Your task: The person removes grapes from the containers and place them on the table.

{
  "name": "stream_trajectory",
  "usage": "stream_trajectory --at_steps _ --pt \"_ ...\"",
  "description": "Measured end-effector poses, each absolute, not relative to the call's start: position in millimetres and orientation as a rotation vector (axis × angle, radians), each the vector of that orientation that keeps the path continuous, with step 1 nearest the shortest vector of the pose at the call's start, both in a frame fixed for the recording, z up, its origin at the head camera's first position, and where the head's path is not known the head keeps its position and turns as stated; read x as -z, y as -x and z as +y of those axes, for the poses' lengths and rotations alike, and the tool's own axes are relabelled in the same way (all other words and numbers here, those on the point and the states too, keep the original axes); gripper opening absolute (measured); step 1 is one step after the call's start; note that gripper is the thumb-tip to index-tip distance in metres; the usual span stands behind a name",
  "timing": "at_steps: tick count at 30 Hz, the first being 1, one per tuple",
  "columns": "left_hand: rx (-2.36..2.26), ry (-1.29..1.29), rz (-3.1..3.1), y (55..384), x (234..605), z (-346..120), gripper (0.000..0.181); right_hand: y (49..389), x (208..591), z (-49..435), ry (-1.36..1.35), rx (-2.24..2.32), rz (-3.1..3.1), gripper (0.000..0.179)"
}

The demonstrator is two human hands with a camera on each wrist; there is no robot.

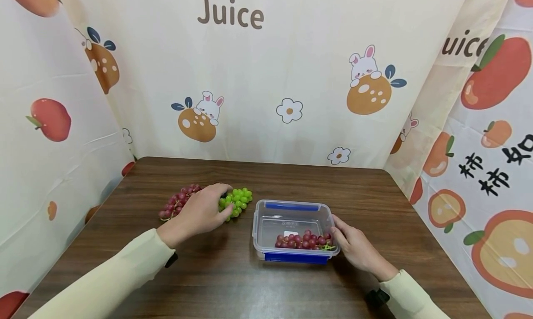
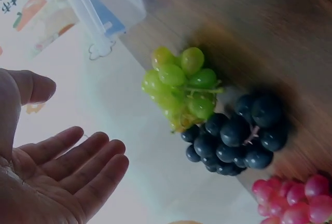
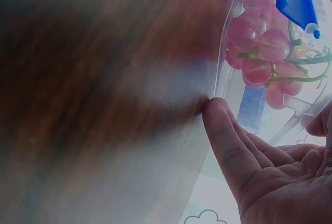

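Note:
My left hand hovers over the grape bunches, fingers relaxed and holding nothing. Nearest it lies a bunch of green grapes. Beside the green ones, the left wrist view shows a bunch of black grapes, mostly hidden behind the hand in the head view. A bunch of red grapes lies to the left. My right hand holds the right side of a clear plastic container, its thumb at the rim and fingers along the outer wall. Inside, another bunch of red grapes lies along the near side.
The container has blue clips and no lid on top. Everything stands on a dark brown wooden table. Behind and at the sides hang printed curtains, close to the table's edges.

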State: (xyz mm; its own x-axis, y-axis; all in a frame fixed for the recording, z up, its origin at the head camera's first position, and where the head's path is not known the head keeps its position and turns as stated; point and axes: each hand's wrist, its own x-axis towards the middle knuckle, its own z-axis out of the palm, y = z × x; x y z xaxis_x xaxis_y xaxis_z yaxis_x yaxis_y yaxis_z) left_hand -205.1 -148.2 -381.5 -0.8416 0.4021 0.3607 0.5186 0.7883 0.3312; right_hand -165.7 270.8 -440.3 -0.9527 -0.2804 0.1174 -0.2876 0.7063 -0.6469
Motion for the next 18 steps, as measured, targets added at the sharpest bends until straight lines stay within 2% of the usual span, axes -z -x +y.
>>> stream_trajectory --at_steps 18 --pt "0.670 0.931 -2.708 198 373 -106 0.042 165 438 269 -0.487 -1.103 -2.879 0.049"
